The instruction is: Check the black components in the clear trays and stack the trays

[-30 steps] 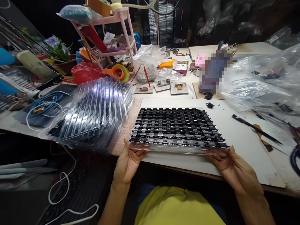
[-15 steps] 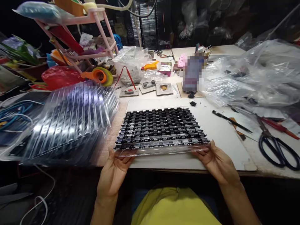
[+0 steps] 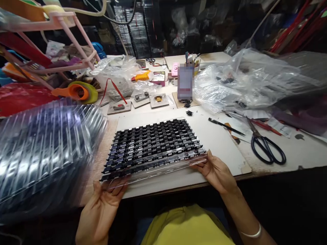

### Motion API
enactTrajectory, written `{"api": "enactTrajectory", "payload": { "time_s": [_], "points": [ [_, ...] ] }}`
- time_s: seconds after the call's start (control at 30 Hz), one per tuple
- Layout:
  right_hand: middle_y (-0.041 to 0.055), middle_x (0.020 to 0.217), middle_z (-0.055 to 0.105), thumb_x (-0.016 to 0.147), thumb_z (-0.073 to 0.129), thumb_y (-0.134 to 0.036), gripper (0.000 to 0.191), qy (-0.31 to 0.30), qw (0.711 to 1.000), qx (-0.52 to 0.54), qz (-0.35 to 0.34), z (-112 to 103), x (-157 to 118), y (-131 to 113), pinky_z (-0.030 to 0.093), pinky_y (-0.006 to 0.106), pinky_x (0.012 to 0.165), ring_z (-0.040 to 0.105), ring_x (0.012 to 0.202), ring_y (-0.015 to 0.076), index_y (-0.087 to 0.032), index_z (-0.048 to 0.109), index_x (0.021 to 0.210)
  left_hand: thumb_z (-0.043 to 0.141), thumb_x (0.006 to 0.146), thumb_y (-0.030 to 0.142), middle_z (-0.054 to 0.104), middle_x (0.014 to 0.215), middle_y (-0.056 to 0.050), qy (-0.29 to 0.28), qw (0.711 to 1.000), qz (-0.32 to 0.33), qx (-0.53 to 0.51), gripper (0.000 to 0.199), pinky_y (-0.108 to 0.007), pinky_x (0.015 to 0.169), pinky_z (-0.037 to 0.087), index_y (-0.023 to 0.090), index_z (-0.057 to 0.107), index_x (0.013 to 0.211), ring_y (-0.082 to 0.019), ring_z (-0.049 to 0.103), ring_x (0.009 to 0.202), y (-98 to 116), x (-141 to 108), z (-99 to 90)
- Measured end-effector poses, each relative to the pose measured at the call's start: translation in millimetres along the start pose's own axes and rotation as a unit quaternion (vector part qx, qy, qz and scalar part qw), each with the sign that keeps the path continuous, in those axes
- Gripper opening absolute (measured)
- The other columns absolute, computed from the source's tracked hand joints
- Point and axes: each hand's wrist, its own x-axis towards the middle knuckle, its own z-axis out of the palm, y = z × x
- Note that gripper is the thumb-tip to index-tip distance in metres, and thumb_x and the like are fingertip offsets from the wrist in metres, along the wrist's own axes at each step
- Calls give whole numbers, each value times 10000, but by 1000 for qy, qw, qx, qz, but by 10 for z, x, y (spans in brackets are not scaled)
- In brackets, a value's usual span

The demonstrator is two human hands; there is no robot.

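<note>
A clear plastic tray (image 3: 158, 171) carries rows of small black parts with pale pin-like marks. My left hand (image 3: 103, 204) grips its near left corner, thumb at the edge and fingers underneath, seen through the plastic. At the near right corner my right hand (image 3: 217, 170) holds it the same way. Beneath the tray lies a white board (image 3: 217, 146) on the table. One loose black part (image 3: 189, 113) rests on the board just beyond the tray's far edge.
Stacked clear trays (image 3: 46, 153) fill the left side. Scissors (image 3: 268, 149), a black pen-like tool (image 3: 226, 126) and a red-handled tool (image 3: 265, 126) lie to the right. Plastic bags (image 3: 250, 78) heap at the back right. Small fixtures (image 3: 159, 101) and a pink rack (image 3: 76, 34) stand behind.
The view has swung to the right, so the scene sits further left. The tray appears turned a little, its left near corner closer to me. Both hands still hold it.
</note>
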Motion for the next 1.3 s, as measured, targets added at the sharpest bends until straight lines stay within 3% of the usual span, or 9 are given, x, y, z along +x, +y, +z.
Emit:
{"api": "enactTrajectory", "payload": {
  "time_s": [0.13, 0.23, 0.43, 0.53, 0.7, 0.9, 1.17, 1.3],
  "points": [
    [64, 887, 719, 863, 619, -390, 244, 10, 1000, 5, -2, 0, 1, 0, 535, 360, 832, 665, 891, 210, -159, 697, 852, 358, 931, 288, 653, 1138, -119, 50, 999, -13, -13, 369, -403, 874, 530, 247, 601, 1206, -279, 608, 1066, 0, -16, 40],
    [58, 862, 720, 880, 600, -380, 245, -7, 1000, 16, -7, -14, 3, 2, 532, 359, 835, 668, 873, 200, -158, 695, 844, 439, 901, 319, 651, 1156, -90, 55, 998, -14, -9, 367, -386, 870, 537, 275, 566, 1242, -270, 615, 1057, -11, -29, 84],
    [85, 905, 717, 901, 563, -378, 273, -32, 999, 8, -4, -22, -14, -20, 520, 375, 843, 655, 934, 232, -145, 699, 864, 385, 918, 334, 705, 1055, -70, 68, 998, -5, 19, 352, -379, 827, 562, 304, 593, 1201, -253, 654, 988, 3, -23, 166],
    [108, 882, 715, 884, 577, -413, 319, -15, 999, -48, -10, 3, -16, -60, 535, 374, 793, 670, 842, 229, -118, 695, 860, 342, 931, 325, 703, 1075, -41, 104, 994, 0, 23, 370, -404, 783, 579, 353, 566, 1224, -259, 657, 981, 24, 0, 208],
    [117, 792, 713, 865, 559, -505, 412, 8, 985, -162, -50, 82, 10, -134, 529, 313, 625, 680, 694, 226, -121, 674, 772, 254, 934, 214, 710, 1041, -68, 148, 986, 49, 58, 431, -432, 701, 595, 276, 606, 1174, -253, 686, 890, 25, -29, 340],
    [123, 763, 714, 881, 522, -526, 421, 12, 979, -174, -103, 151, 54, -144, 489, 290, 548, 684, 653, 230, -134, 624, 767, 276, 923, 173, 694, 1039, -141, 154, 983, 79, 69, 386, -406, 693, 590, 151, 647, 1030, -266, 663, 959, 42, -71, 443],
    [124, 727, 713, 870, 541, -528, 405, 21, 980, -159, -116, 195, 77, -159, 478, 287, 532, 683, 619, 233, -142, 631, 785, 244, 941, 218, 706, 1025, -131, 139, 988, 59, 12, 430, -420, 645, 592, 188, 669, 994, -303, 665, 948, 72, -55, 444],
    [114, 717, 713, 873, 536, -526, 400, 29, 978, -166, -123, 225, 80, -170, 472, 284, 537, 678, 607, 223, -149, 642, 794, 225, 949, 222, 701, 1015, -170, 118, 991, 67, 18, 466, -419, 656, 588, 148, 681, 891, -314, 662, 952, 70, -66, 436]
  ]
}}
